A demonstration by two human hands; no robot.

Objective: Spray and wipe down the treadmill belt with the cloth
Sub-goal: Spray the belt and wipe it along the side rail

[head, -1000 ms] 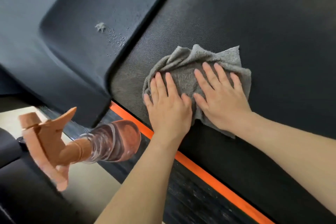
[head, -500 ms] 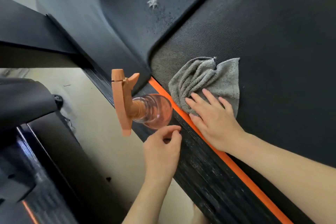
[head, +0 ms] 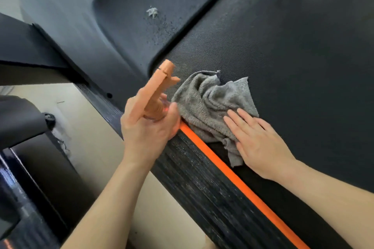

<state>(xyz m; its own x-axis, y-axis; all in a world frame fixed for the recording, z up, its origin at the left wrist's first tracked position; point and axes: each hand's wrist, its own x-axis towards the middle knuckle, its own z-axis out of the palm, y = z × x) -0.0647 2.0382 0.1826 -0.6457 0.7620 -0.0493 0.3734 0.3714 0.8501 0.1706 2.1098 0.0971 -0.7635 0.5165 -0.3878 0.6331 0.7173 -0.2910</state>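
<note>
A crumpled grey cloth lies on the black treadmill belt at its left edge, partly over the orange stripe. My right hand rests flat on the cloth's lower right part, fingers straight. My left hand grips the orange spray bottle around its neck and lifts it just left of the cloth, nozzle head pointing up and away. The bottle's body is hidden behind my left hand.
The dark motor cover sits beyond the belt, with a small white fleck and droplets on it. A ribbed black side rail runs beside the orange stripe. Beige floor and another black machine part lie to the left.
My left hand left the cloth, reached to the spray bottle beside the rail and now grips it, raised. The right hand stayed on the cloth, which slid toward the orange stripe.
</note>
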